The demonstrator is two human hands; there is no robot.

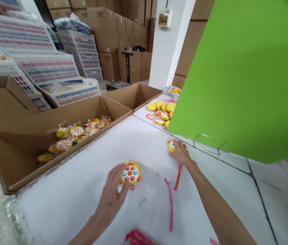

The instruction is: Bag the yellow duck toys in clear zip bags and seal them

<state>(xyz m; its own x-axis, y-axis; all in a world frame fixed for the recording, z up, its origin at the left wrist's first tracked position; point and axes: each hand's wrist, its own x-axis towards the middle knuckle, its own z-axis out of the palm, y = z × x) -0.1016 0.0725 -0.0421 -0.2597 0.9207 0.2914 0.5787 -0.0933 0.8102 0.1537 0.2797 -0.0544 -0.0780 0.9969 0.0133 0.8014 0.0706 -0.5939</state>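
A yellow duck-shaped toy [131, 174], its white belly covered in coloured round buttons and a small orange loop at its lower edge, lies face up on the white table [82, 190]. My left hand [113, 185] grips its left side, fingers over the upper edge and thumb at the lower one. Farther right, my right hand [182, 153] has its fingers closed round a second yellow duck toy [171, 146], which is partly hidden. An orange strap [178, 177] lies below that hand, and a pink strip [169, 204] beside it.
Bagged duck toys [77, 131] lie in an open cardboard box [41, 122] along the left edge. Loose duck toys [163, 112] are heaped at the back. A large green board [241, 75] and wire stand [210, 143] occupy the right. Something red [140, 237] lies in front.
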